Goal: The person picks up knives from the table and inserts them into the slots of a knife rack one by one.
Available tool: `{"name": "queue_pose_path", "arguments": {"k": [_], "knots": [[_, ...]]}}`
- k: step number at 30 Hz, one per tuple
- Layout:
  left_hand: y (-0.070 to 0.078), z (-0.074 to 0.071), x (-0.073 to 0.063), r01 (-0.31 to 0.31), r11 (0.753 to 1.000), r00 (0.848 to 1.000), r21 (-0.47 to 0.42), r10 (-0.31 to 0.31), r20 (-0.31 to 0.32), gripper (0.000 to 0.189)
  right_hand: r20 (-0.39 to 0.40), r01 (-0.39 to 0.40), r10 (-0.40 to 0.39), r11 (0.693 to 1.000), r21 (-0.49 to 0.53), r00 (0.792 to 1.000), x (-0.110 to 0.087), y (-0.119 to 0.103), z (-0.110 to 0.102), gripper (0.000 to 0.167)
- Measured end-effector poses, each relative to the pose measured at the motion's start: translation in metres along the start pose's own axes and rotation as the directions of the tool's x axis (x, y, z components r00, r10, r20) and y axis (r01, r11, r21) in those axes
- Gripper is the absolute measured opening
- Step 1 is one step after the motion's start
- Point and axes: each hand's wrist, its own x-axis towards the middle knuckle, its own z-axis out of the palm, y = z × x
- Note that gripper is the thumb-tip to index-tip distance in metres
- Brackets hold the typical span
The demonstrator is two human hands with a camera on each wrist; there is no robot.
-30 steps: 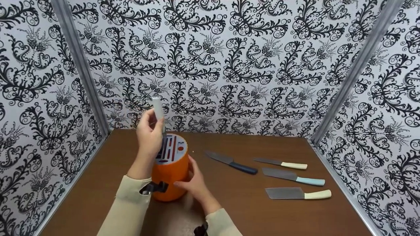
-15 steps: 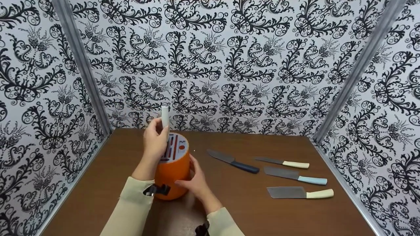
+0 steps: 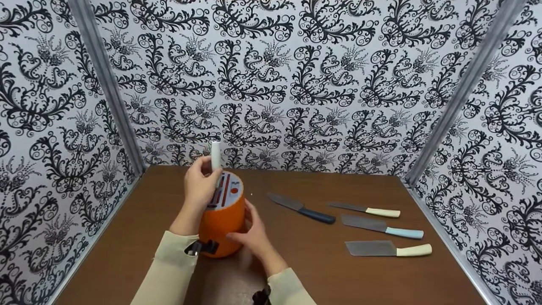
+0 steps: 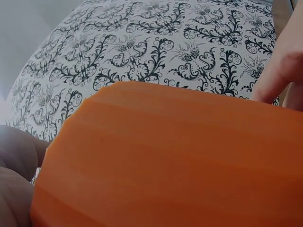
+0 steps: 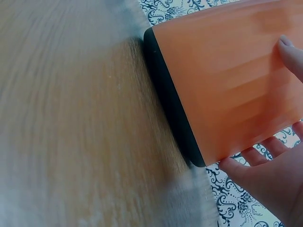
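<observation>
My left hand [image 3: 199, 182] pinches the upright white handle of a knife [image 3: 216, 156] at the top of an orange knife block [image 3: 222, 222]. Below the fingers the blade is hidden by the hand and the slotted top. From the right side, my right hand [image 3: 253, 235] grips the block, its thumb on the near face. The right wrist view shows that thumb on the orange wall [image 5: 213, 80] and the other fingers along the lower edge. Orange wall [image 4: 165, 156] fills most of the left wrist view.
Right of the block, a dark-blue-handled knife [image 3: 317, 215] lies on the brown table [image 3: 296, 271]. Farther right lie a narrow cream-handled knife [image 3: 383, 212], a light-blue-handled knife [image 3: 404, 233] and a broad cream-handled cleaver [image 3: 414, 250]. Patterned walls enclose the table's back and sides.
My left hand has moved slightly right with the knife, and the handle has come down closer to the block's top and more upright. My right hand keeps its grip on the block.
</observation>
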Motion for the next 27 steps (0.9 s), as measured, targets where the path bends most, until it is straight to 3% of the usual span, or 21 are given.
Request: {"name": "queue_pose_path", "arguments": {"k": [5, 10, 15, 18, 21, 23, 27], "knots": [[0.001, 0.001, -0.002, -0.023, 0.998, 1.0, -0.058, 0.022, -0.016, 0.053, -0.01, 0.002, -0.002, 1.0, 0.001, 1.0, 0.001, -0.002, -0.001, 0.102], [0.0, -0.003, -0.012, -0.082, 0.986, 0.993, -0.142, 0.068, -0.099, 0.054, -0.029, -0.019, 0.018, 1.0, -0.02, 0.999, 0.001, -0.001, 0.001, 0.105], [-0.011, -0.005, -0.027, -0.159, 0.968, 0.966, -0.194, 0.112, -0.233, 0.038, -0.019, -0.03, 0.029, 0.999, -0.028, 0.999, -0.002, 0.001, 0.001, 0.104], [-0.019, -0.006, -0.035, -0.184, 0.972, 0.943, -0.145, 0.133, -0.306, 0.034, -0.021, -0.034, 0.033, 0.999, -0.026, 0.999, -0.002, 0.002, 0.0, 0.102], [-0.028, -0.009, -0.04, -0.181, 0.979, 0.93, -0.09, 0.141, -0.338, 0.036, -0.017, -0.018, 0.017, 1.0, -0.013, 1.0, -0.002, 0.002, 0.0, 0.102], [-0.036, -0.012, -0.041, -0.178, 0.98, 0.933, -0.083, 0.142, -0.331, 0.038, -0.01, -0.004, 0.004, 1.0, -0.001, 1.0, -0.001, 0.002, 0.0, 0.102], [-0.052, -0.017, -0.043, -0.173, 0.976, 0.958, -0.131, 0.135, -0.253, 0.045, -0.001, 0.002, -0.002, 1.0, 0.006, 1.0, -0.002, 0.001, 0.0, 0.1]]}}
